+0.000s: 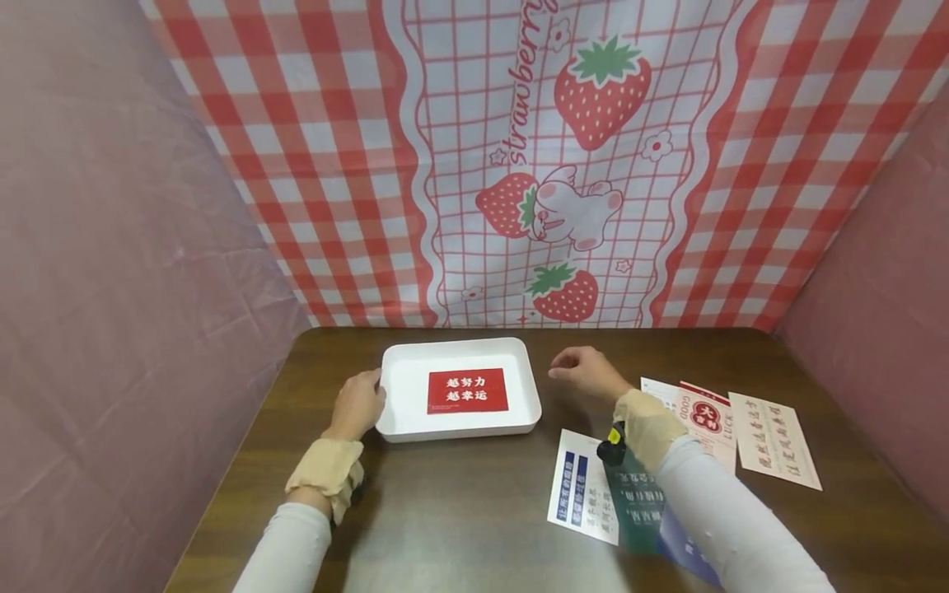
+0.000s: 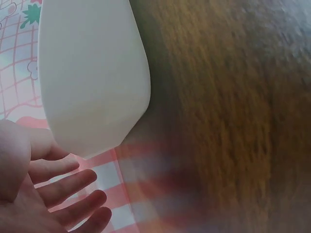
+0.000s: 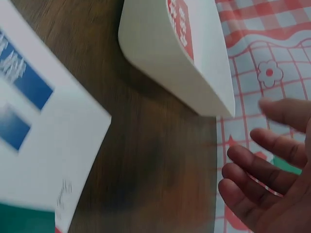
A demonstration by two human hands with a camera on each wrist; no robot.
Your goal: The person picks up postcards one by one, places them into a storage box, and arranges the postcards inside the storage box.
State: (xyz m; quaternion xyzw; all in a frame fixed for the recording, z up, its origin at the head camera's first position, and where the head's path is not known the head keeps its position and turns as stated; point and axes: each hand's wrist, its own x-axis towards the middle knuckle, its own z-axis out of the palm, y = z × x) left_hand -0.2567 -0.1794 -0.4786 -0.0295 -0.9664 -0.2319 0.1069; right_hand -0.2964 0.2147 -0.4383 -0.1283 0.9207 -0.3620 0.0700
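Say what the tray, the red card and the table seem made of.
The white tray looks like smooth moulded plastic, judging by its rounded corners and even walls, though coated metal is possible. The red card seems to be printed paper or cardstock: flat and straight-edged. The table shows brown wood grain with a soft sheen, perhaps wood, veneer or laminate.

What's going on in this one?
A person's left hand touches the left end of a white tray, where a single red card lies flat with its writing up. The right hand hovers off the tray's right end, holding nothing. More cards lie on the table to the right, some partly hidden by the right arm.
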